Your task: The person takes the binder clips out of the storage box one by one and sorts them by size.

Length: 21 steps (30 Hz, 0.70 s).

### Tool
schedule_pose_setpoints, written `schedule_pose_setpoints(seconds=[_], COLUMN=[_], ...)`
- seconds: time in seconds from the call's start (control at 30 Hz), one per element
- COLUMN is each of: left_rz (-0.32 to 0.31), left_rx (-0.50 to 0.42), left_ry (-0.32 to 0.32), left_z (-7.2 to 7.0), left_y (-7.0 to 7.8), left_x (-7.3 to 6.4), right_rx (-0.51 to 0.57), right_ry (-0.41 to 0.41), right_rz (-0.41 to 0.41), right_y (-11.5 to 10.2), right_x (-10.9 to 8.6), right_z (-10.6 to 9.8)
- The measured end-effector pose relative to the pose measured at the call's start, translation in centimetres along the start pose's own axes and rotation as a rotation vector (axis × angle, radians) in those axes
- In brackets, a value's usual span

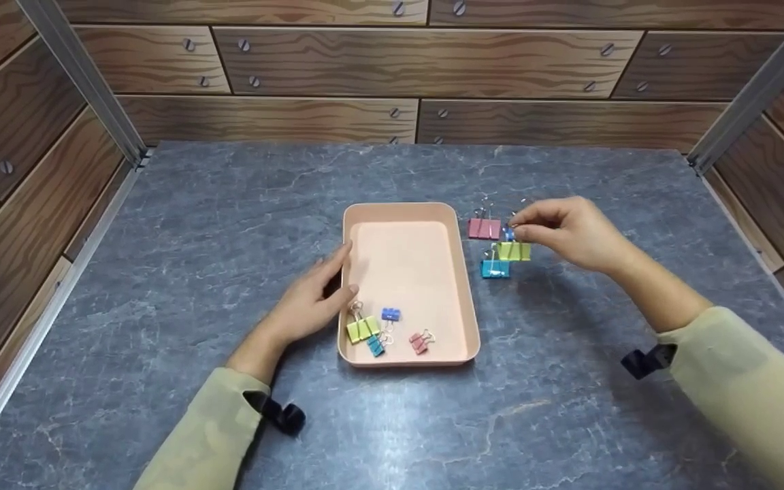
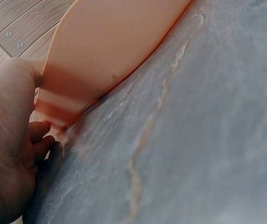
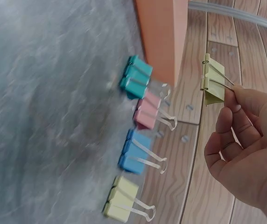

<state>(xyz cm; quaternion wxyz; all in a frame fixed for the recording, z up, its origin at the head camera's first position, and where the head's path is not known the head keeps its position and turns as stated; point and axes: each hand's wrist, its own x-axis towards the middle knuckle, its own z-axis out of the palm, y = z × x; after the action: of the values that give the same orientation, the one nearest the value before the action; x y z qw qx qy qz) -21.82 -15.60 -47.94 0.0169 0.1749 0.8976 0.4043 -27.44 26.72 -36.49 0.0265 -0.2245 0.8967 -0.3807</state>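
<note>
My right hand [image 1: 576, 231] pinches a yellow-green binder clip [image 3: 214, 80] by its wire handles, raised beside the tray's right side. Below it in the right wrist view lie a teal clip [image 3: 137, 77], a pink clip [image 3: 147, 110], a blue clip [image 3: 136, 151] and another yellow clip [image 3: 121, 199], in a row on the table. My left hand [image 1: 307, 299] holds the left wall of the pink tray [image 1: 468, 292], thumb over the rim and curled fingers outside, as the left wrist view shows. In the head view, my right fingers partly cover the blue clip.
Inside the tray's near end lie a yellow-green clip [image 1: 363, 329], a small blue clip [image 1: 390, 314], a teal clip [image 1: 376, 346] and a pink clip [image 1: 419, 342]. Wood-patterned panels [image 1: 426, 61] stand round the grey marbled table [image 1: 229, 224] at back and sides.
</note>
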Motion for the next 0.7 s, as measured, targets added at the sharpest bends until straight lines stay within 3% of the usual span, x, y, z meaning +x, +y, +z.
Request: schedule_pose_setpoints(seconds=[0.7], left_rz=[0.021], left_rx=[-0.006], left_ry=[0.009], left_z=[-0.1], left_y=[0.1], left_x=[-0.1], right_rx=[-0.007], right_ry=[0.038], right_rz=[0.085], right_y=[5.5], right_x=[-1.4], right_z=[-0.2])
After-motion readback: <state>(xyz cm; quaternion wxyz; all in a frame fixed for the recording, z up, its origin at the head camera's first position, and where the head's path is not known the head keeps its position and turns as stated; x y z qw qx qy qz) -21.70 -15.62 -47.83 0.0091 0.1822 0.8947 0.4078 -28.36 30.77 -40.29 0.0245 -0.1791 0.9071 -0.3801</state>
